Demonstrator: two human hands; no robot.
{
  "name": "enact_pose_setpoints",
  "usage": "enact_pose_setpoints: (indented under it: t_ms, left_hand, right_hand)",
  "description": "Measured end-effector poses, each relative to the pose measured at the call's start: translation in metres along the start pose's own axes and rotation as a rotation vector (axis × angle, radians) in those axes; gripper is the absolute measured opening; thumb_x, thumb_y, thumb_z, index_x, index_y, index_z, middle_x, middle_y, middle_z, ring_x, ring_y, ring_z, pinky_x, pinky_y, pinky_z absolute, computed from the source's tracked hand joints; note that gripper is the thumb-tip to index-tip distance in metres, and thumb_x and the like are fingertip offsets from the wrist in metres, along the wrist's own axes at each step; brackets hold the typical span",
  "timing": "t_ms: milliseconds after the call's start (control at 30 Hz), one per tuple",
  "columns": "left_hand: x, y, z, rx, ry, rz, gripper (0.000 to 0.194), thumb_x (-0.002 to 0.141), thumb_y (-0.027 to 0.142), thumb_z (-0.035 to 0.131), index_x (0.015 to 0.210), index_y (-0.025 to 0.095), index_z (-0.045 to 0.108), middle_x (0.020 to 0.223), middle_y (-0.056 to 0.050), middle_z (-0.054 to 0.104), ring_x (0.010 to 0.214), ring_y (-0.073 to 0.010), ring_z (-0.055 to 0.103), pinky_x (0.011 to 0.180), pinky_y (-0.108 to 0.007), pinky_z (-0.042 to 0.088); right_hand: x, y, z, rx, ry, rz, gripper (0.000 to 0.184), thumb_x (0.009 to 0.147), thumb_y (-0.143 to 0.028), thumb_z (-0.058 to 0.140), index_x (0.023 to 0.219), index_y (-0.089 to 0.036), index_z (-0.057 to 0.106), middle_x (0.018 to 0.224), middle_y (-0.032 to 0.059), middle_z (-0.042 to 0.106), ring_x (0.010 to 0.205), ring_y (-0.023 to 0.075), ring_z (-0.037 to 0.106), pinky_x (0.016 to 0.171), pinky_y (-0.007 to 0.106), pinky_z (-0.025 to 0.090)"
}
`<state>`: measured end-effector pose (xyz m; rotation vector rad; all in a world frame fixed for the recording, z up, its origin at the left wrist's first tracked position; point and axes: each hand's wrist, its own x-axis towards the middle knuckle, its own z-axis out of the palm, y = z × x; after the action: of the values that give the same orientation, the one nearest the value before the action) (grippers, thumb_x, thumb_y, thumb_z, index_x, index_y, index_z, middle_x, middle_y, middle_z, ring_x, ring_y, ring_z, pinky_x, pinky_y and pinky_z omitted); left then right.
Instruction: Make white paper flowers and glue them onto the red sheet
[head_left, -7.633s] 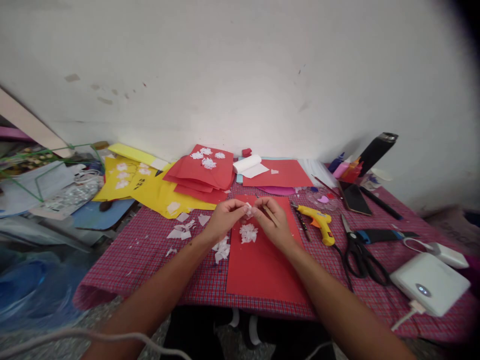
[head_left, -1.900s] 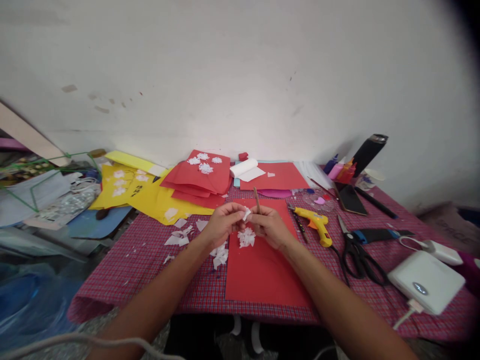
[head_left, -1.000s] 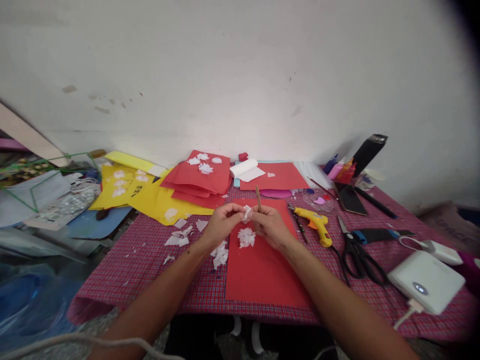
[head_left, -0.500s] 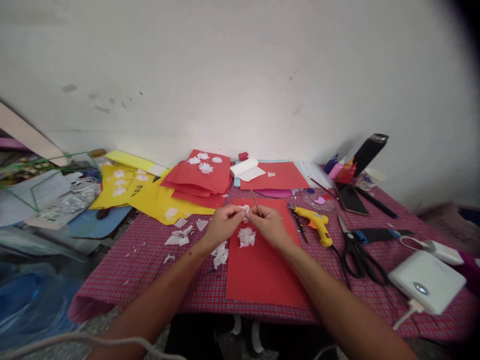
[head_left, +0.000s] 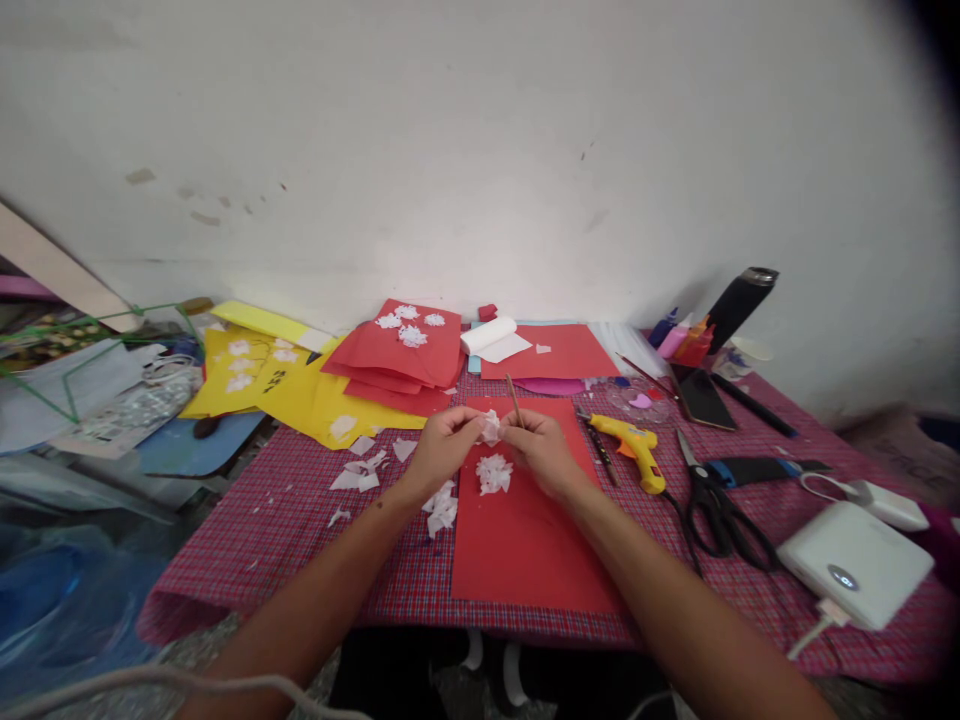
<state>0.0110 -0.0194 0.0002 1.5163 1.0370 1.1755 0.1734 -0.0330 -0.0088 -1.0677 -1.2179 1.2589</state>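
Note:
Between my two hands is a small crumpled piece of white tissue paper (head_left: pixel 491 428). My left hand (head_left: pixel 445 446) pinches it from the left with thumb and fingertips. My right hand (head_left: pixel 541 446) pinches its right side and also has a thin brown stick (head_left: pixel 514 396) in its fingers, pointing up. Just below lies a white ruffled paper flower (head_left: pixel 493 474) on a red paper sheet (head_left: pixel 525 560). To its left, crumpled white paper pieces (head_left: pixel 441 510) rest at the sheet's edge.
A yellow glue gun (head_left: pixel 630 445), black scissors (head_left: pixel 720 515) and a white power box (head_left: pixel 855 565) lie on the right. Red folded cards (head_left: pixel 397 355) with white paper flowers and yellow paper (head_left: pixel 307 405) are at the back left. A white paper roll (head_left: pixel 489 336) lies behind my hands.
The stick in my right hand has shifted slightly to the right and stands a little more upright. More of the white tissue shows between my fingertips.

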Motion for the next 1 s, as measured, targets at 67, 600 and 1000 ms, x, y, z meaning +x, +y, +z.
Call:
enact_pose_setpoints:
  t_ms: [67,600,1000]
  left_hand:
    - [0.0000,-0.0006,-0.0003,0.002,0.013,0.007,0.019,0.081,0.031,0.059,0.077,0.016,0.068,0.075,-0.002,0.066,0.069,-0.0130,0.056,0.067,-0.023,0.044]
    - [-0.0021,0.0024,0.0009,0.208,0.026,0.146,0.016,0.081,0.029,0.059,0.077,0.018,0.068,0.076,-0.002,0.065,0.073,-0.0144,0.056,0.068,-0.023,0.042]
    - [-0.0033,0.0023,0.0000,0.282,0.006,0.176,0.012,0.083,0.025,0.057,0.079,0.017,0.066,0.080,-0.002,0.065,0.074,-0.0135,0.056,0.070,-0.023,0.041]
  right_hand:
    - [0.0006,0.0007,-0.0006,0.020,-0.002,0.012,0.019,0.069,-0.032,0.068,0.065,-0.019,0.055,0.051,-0.0065,0.040,0.046,0.0088,0.029,0.046,0.025,0.021]
    - [-0.0017,-0.0040,0.0004,-0.138,-0.081,-0.087,0.033,0.073,-0.047,0.070,0.074,-0.018,0.055,0.065,-0.0029,0.050,0.058,0.0110,0.041,0.053,0.023,0.031]
    - [0.0020,0.0007,-0.0023,-0.326,0.053,-0.169,0.022,0.078,-0.034,0.059,0.064,-0.019,0.053,0.060,-0.0027,0.045,0.057,0.0123,0.039,0.052,0.024,0.030]
